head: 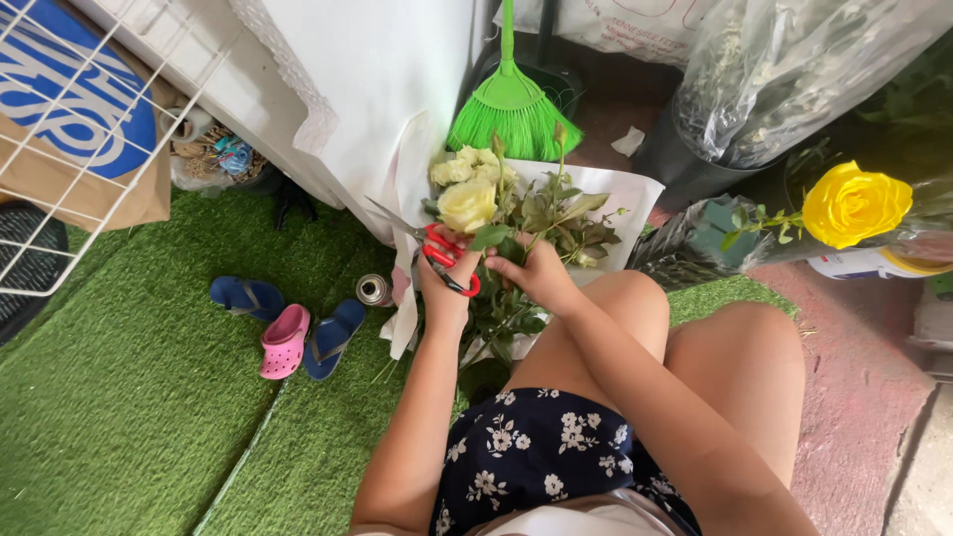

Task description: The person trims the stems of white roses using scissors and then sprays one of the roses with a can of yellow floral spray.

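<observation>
Green broom point(511, 111), pink clog point(284, 340), yellow rose point(855, 203).

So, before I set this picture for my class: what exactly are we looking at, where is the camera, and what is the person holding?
There is no machine here. The one picture comes from a camera worn on a person's head, looking down at their own bare arms, lap and knees while they sit.

The left hand has red-handled scissors in its grip, blades pointing up and to the left. The right hand grips the stems of a bunch of pale cream roses with green leaves, over white wrapping paper.

The floor is green artificial turf. On it lie blue flip-flops, a small pink clog and a small metal can. Behind stand a green broom and, at right, a single yellow rose.
</observation>
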